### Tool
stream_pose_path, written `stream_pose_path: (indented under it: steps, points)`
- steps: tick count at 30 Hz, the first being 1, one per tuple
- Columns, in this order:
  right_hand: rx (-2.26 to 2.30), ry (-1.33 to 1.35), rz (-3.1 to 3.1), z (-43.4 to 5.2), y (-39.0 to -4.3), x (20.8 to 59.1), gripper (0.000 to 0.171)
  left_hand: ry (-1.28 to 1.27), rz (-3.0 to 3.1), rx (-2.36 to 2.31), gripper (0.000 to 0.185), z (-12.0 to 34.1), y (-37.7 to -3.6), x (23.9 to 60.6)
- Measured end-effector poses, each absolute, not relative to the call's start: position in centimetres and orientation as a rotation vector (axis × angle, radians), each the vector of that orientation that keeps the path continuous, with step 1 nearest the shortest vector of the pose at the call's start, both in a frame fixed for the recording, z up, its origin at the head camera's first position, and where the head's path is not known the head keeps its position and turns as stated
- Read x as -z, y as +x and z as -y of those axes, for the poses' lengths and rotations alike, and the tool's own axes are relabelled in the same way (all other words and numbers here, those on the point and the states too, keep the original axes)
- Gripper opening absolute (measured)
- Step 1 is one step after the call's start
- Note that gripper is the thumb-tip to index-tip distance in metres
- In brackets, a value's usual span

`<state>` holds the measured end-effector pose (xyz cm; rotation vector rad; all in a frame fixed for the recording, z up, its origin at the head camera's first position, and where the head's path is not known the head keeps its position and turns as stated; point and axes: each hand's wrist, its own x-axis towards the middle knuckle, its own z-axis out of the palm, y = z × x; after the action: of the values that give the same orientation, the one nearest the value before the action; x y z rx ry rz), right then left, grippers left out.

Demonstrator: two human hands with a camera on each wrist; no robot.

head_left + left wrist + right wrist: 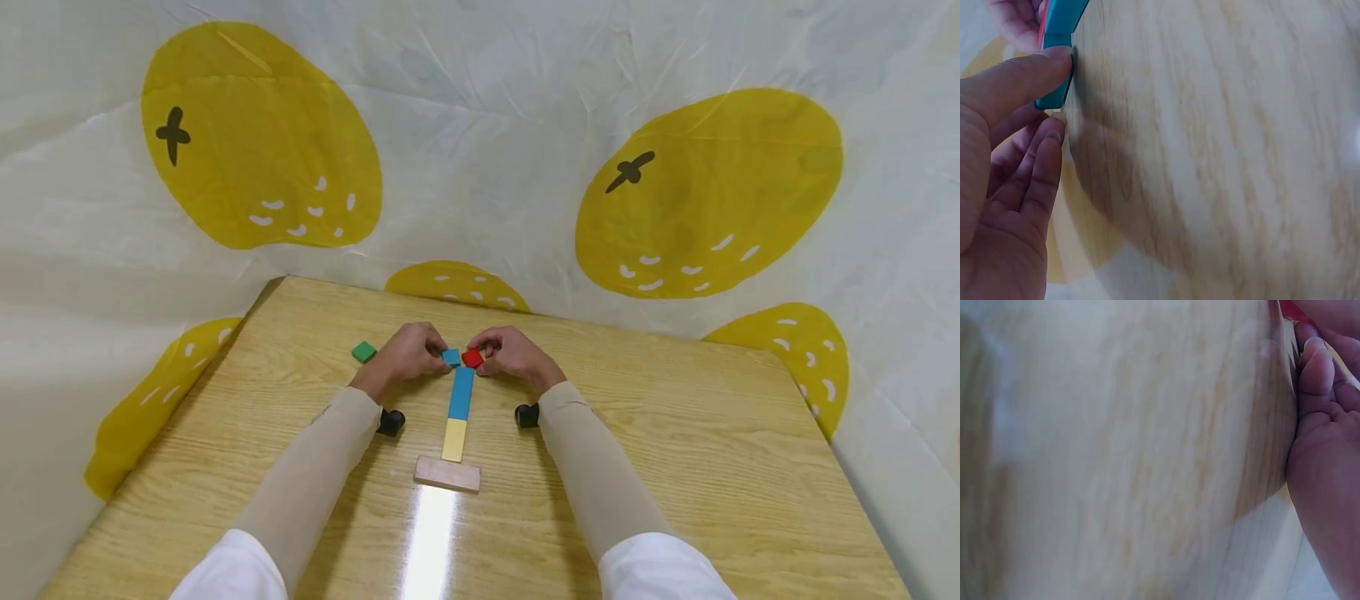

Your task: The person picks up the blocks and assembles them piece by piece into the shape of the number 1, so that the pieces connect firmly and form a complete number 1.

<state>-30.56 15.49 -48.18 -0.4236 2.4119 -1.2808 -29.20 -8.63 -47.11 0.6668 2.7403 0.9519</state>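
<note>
Between thumb and fingers, my left hand (pixel 411 352) pinches a small blue block (pixel 451 357), close to the tabletop. Opposite it, my right hand (pixel 516 357) pinches a red block (pixel 472 358). Both blocks sit at the far end of a long blue block (pixel 461 393), angled to either side. A yellow block (pixel 453 440) continues that line toward me, ending at a plain wooden block (pixel 447 474) laid crosswise. In the left wrist view the thumb presses on the blue block (pixel 1057 94). Only a corner of the red block (pixel 1291 309) shows in the right wrist view.
A green block (pixel 363 352) lies on the wooden table (pixel 712 467), left of my left hand. Black wrist cameras (pixel 391 422) hang under both forearms. Behind the table hangs a pale cloth (pixel 480 167) printed with yellow fruit shapes.
</note>
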Motion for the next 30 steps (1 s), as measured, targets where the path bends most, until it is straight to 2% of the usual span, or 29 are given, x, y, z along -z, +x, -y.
stream_pose_path:
  steps: [22, 30]
  points:
    - [1.279, -0.444, -2.425, -15.53, -30.39, 47.97, 0.042, 0.613, -2.665, -0.971, 0.044, 8.60, -29.13, 46.91]
    - [1.293, -0.448, -2.413, -15.47, -30.38, 47.97, 0.042, 0.646, -2.668, -0.965, 0.043, 8.56, -29.05, 46.95]
